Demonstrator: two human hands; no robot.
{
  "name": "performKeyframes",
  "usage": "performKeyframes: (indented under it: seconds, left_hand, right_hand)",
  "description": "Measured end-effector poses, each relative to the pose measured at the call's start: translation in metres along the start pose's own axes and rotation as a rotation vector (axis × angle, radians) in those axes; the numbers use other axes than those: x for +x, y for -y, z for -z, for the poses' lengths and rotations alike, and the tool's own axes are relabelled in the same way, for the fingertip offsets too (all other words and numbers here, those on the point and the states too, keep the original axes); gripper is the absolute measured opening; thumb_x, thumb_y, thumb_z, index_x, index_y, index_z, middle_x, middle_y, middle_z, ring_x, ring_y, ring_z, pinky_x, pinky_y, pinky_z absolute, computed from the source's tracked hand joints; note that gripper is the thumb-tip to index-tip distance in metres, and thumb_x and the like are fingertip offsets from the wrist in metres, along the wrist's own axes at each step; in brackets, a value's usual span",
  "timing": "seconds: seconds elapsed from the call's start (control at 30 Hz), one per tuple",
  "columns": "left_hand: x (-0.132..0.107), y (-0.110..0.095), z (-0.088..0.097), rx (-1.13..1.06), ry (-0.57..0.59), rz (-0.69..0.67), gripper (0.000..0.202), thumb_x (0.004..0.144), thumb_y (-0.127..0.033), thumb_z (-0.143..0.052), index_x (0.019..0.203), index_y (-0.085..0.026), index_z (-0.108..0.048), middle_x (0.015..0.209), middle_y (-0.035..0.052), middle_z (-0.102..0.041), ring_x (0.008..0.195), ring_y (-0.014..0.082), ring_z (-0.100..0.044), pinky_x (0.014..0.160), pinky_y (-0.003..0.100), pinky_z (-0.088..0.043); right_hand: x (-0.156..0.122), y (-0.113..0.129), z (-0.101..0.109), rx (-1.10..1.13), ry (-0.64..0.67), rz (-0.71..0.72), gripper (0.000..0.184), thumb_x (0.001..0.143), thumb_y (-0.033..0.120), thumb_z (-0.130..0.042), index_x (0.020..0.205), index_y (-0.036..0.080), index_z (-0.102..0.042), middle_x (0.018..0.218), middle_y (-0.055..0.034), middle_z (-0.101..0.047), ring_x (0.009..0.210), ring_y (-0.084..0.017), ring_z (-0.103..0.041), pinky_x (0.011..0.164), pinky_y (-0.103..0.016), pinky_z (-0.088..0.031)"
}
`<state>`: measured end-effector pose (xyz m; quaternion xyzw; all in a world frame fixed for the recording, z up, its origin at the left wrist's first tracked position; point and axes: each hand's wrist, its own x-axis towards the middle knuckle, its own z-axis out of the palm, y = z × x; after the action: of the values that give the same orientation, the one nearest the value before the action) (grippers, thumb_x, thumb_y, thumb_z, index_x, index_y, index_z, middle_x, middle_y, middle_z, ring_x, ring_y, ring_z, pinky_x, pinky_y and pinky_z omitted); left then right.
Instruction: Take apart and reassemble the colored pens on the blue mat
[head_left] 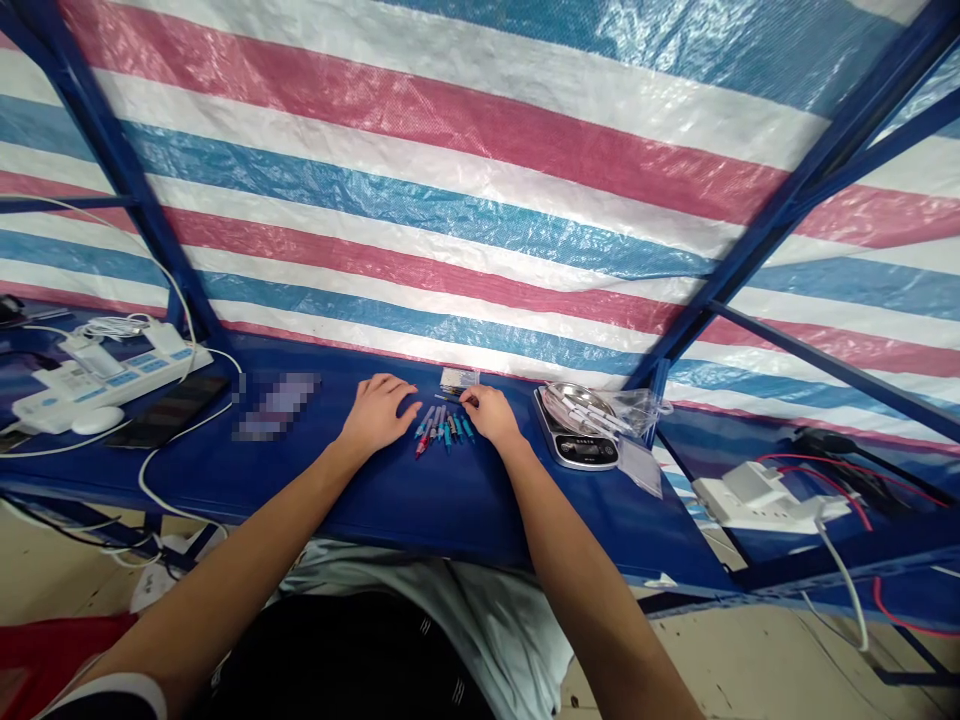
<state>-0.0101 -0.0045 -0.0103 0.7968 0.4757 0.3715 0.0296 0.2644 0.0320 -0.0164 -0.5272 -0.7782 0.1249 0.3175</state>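
A small group of pens (442, 430), several in blue and teal and one with a red end, lies side by side on the blue table (450, 510) between my hands. My left hand (381, 410) rests on the tabletop just left of the pens, palm down, fingers apart, holding nothing. To the right of the pens, my right hand (487, 412) has its thumb and fingers drawn together by their far ends. Whatever is in that pinch is too small to make out. Just beyond my right fingertips lies a small whitish packet (458, 380) with slim dark pieces near it.
Right of my hand stands a digital scale (586, 452) bearing a metal dish and bagged white pens (592, 415). On the left are a pixelated item (277, 405), a dark phone (169, 412) and a power strip (120, 380) with cables. Blue frame posts (750, 245) flank a striped tarp.
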Motion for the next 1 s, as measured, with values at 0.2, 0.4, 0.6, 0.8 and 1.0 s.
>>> performKeyframes:
  seconds: [0.2,0.4,0.6,0.8,1.0]
  left_hand:
    - [0.002,-0.005,-0.01,-0.137,0.181,-0.034,0.027,0.095,-0.044,-0.07,0.112,-0.03,-0.084,0.118,0.0112,-0.081,0.133,0.0415,-0.058,0.111,0.051,-0.037]
    - [0.005,0.008,-0.012,-0.118,0.094,0.081,0.018,0.091,-0.036,-0.073,0.101,-0.03,-0.087,0.11,0.0098,-0.084,0.117,0.0393,-0.069,0.111,0.051,-0.04]
    - [0.008,0.009,-0.01,0.014,0.112,0.098,0.022,0.094,-0.033,-0.068,0.106,-0.028,-0.086,0.112,0.0076,-0.084,0.114,0.0348,-0.071,0.106,0.047,-0.047]
    - [0.01,0.012,-0.009,0.039,0.122,0.077,0.021,0.096,-0.032,-0.067,0.105,-0.028,-0.086,0.111,0.0076,-0.084,0.114,0.0342,-0.071,0.105,0.046,-0.051]
    - [0.012,0.015,-0.011,0.0,0.149,0.017,0.025,0.096,-0.03,-0.064,0.107,-0.028,-0.087,0.111,0.0076,-0.084,0.115,0.0354,-0.071,0.104,0.048,-0.051]
  right_hand:
    - [-0.001,-0.002,0.002,0.058,0.025,0.015,0.024,0.089,0.006,-0.067,0.093,0.025,-0.082,0.096,-0.0049,-0.082,0.088,-0.025,-0.075,0.087,-0.035,-0.057]
    - [-0.002,0.0,0.004,0.123,0.057,0.007,0.024,0.09,0.007,-0.068,0.093,0.025,-0.083,0.092,-0.0035,-0.082,0.085,-0.024,-0.077,0.084,-0.034,-0.058]
    - [-0.002,0.0,0.005,0.158,0.088,-0.007,0.025,0.088,0.006,-0.069,0.091,0.026,-0.084,0.093,-0.0022,-0.083,0.086,-0.023,-0.078,0.083,-0.031,-0.059]
    - [-0.001,-0.003,0.005,0.243,0.113,-0.017,0.027,0.086,0.003,-0.068,0.086,0.025,-0.083,0.096,-0.0011,-0.085,0.089,-0.022,-0.079,0.086,-0.031,-0.06]
    - [-0.001,-0.004,0.004,0.283,0.128,-0.009,0.027,0.086,0.003,-0.067,0.082,0.025,-0.082,0.098,-0.0006,-0.085,0.091,-0.022,-0.08,0.087,-0.033,-0.061]
